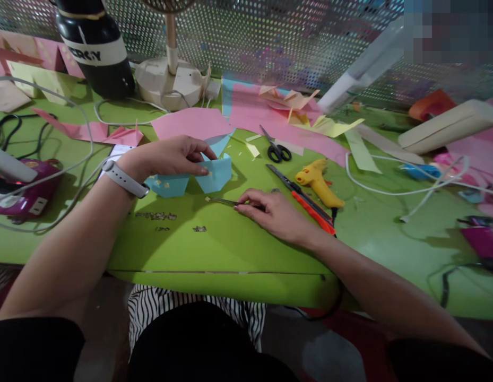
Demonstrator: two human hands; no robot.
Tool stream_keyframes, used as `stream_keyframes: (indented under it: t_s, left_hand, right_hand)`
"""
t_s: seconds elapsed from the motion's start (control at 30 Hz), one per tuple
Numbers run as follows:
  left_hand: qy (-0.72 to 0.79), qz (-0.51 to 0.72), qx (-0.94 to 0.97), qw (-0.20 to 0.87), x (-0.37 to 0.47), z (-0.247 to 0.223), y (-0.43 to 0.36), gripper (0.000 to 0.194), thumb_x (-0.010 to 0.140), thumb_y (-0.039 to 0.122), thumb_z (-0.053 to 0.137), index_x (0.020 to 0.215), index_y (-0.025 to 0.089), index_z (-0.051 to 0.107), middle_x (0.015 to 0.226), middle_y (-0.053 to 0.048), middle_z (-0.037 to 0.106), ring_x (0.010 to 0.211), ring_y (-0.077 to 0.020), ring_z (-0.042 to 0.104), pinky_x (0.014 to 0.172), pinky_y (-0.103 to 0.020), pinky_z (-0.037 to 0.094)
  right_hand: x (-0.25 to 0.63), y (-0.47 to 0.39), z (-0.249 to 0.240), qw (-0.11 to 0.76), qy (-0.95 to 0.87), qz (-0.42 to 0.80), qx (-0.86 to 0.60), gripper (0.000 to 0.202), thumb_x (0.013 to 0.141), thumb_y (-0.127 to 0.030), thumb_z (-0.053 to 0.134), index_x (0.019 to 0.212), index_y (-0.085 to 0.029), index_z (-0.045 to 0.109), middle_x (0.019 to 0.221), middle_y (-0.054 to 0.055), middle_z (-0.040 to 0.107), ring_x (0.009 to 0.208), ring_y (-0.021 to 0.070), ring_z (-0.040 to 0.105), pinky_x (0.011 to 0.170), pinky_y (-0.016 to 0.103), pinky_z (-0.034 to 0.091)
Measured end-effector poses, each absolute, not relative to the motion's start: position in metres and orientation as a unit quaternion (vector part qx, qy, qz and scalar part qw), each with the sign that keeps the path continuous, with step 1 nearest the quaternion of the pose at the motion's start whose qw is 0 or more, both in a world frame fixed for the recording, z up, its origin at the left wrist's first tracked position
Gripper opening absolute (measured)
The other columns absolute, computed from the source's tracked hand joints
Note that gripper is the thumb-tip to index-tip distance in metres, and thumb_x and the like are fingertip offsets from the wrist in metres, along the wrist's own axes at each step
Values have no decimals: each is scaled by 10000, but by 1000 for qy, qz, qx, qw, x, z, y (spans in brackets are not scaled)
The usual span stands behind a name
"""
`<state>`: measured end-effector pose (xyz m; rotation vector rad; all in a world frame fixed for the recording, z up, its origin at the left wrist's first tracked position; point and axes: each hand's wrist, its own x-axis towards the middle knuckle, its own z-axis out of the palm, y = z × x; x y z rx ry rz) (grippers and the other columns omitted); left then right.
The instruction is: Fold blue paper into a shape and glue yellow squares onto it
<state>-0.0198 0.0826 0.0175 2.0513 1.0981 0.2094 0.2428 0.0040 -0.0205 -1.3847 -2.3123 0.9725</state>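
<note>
My left hand (pixel 178 154) grips a folded light-blue paper piece (pixel 214 178) along its upper edge, thumb in front and fingers behind. Small pale-yellow squares dot the blue paper's front faces. Between the fingertips of my right hand (pixel 266 209) is a pair of thin tweezers (pixel 226 201), pointing left. At their tip sits a tiny pale-yellow square (pixel 207 199), just below the blue paper and apart from it. On the green table in front of my left hand lie small clusters of dark, shiny bits (pixel 156 216), too small to make out.
Right of my right hand lie an orange box cutter (pixel 313 212), a yellow glue gun (pixel 320 183) and black scissors (pixel 276 151). Pink paper sheets (pixel 192 123), a fan base (pixel 170 82) and a black bottle (pixel 97 58) stand or lie behind. White cables (pixel 409 192) cross the right side.
</note>
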Motion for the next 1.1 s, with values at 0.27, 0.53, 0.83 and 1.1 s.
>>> stream_keyframes:
  t_s: [0.27,0.53,0.83,1.1]
  left_hand:
    - [425,90,788,436,-19,21,79,517,793,407,641,1245,156,613,888,-35,678,807,-159,587,740,-270,450]
    - [406,93,786,457,-21,23,80,483,811,375,642,1240,155,603,987,-66,689,870,-158,624,742,-261,466]
    - [410,85,783,461,-21,24,79,516,808,404,642,1267,175,590,1074,-82,687,912,-175,635,778,-293,483]
    - [417,124,775,458,-15,27,73,469,821,353,622,1241,150,588,1022,-75,691,933,-166,626,824,-310,478]
  right_hand:
    - [257,5,-22,244,-690,493,-471,326,875,-525,612,923,-202,593,598,-57,493,508,91,445,478,233,340]
    - [258,8,-23,260,-686,489,-471,328,874,-521,617,901,-195,583,585,-62,474,497,85,433,463,229,333]
    - [258,9,-25,262,-680,490,-479,313,879,-516,614,902,-206,578,577,-65,467,488,85,416,454,235,322]
    - [254,6,-23,271,-655,511,-486,312,878,-517,607,879,-211,546,542,-79,425,453,80,370,416,226,286]
